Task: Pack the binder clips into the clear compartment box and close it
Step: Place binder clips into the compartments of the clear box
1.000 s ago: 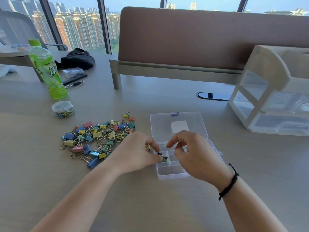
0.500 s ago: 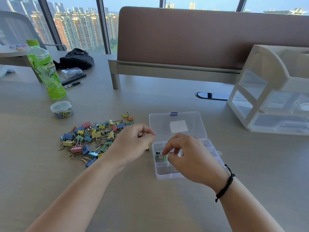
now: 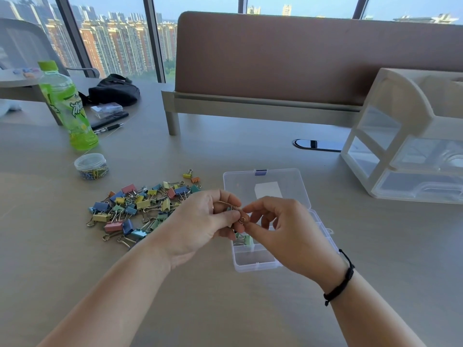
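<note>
Head view: both forearms reach in from the bottom of the frame and meet at centre, raised above the near-left part of the box (image 3: 258, 262). The left hand (image 3: 200, 221) is turned palm-right, its fingers curled in and its thumb pressed toward them, pinching a clip (image 3: 231, 209) whose wire loops show between the fingertips; only a sliver of its teal body is visible. The right hand (image 3: 283, 229) faces it, fingers loosely bent, thumb and forefinger closed to a fine pinch at the clip's wire end (image 3: 243, 219). Whether they actually grip the wire or only touch it I cannot tell. A black cord (image 3: 340, 279) circles the right wrist.

The box lies open at centre, its clear lid (image 3: 265, 186) flat on the table toward the top of the frame. One green clip (image 3: 246, 239) sits in a left-hand compartment just below the hands. The pile of coloured clips (image 3: 142, 206) spreads on the table left of centre, just beside the left wrist.

The table (image 3: 225, 309) is pale grey-beige. At upper left stand a green bottle (image 3: 67, 106) and a small round tub (image 3: 91, 166), with a pen (image 3: 109, 128) and a black bag (image 3: 114, 90) behind. A brown partition (image 3: 300, 56) crosses the top, and white drawers (image 3: 413, 136) stand at right. Windows behind show tower blocks.
</note>
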Tool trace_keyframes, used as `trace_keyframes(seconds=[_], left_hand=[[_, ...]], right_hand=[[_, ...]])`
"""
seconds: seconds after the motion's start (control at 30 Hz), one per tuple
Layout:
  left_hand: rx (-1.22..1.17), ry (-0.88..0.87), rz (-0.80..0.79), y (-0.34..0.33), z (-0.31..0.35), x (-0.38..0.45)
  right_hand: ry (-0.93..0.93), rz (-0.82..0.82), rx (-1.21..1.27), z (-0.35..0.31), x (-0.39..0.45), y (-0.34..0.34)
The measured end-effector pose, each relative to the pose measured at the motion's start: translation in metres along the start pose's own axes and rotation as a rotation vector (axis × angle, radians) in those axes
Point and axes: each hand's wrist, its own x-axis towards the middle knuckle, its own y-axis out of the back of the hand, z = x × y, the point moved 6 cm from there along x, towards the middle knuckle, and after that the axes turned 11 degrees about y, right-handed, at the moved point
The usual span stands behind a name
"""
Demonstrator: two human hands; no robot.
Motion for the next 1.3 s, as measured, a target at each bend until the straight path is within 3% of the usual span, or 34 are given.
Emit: trace_keyframes(seconds=[0.23,0.53,0.73,0.87,1.0,1.3], left_hand=[[-0.054,0.010,-0.036,-0.002,0.000,-0.002],[-0.101,0.059,-0.125,-0.004,-0.002,-0.005],[-0.017,0.019,-0.170,-0.007,-0.001,-0.007],[0.055,-0.043,-0.146,-0.007,0.002,-0.007],[0.119,-0.083,-0.131,-0.004,0.004,-0.007],[0.350,-0.125,0.055,0.004,0.003,-0.002]], right_hand=[[-0.053,0.054,0.114,0.003,0.000,0.004],[-0.027,0.045,0.037,0.000,0.001,0.005],[-0.179,0.105,0.139,0.011,-0.001,0.004],[-0.305,0.106,0.306,0.015,0.000,0.002],[-0.310,0.110,0.476,0.011,-0.001,0.003],[-0.192,0.053,0.344,0.005,0.001,0.007]])
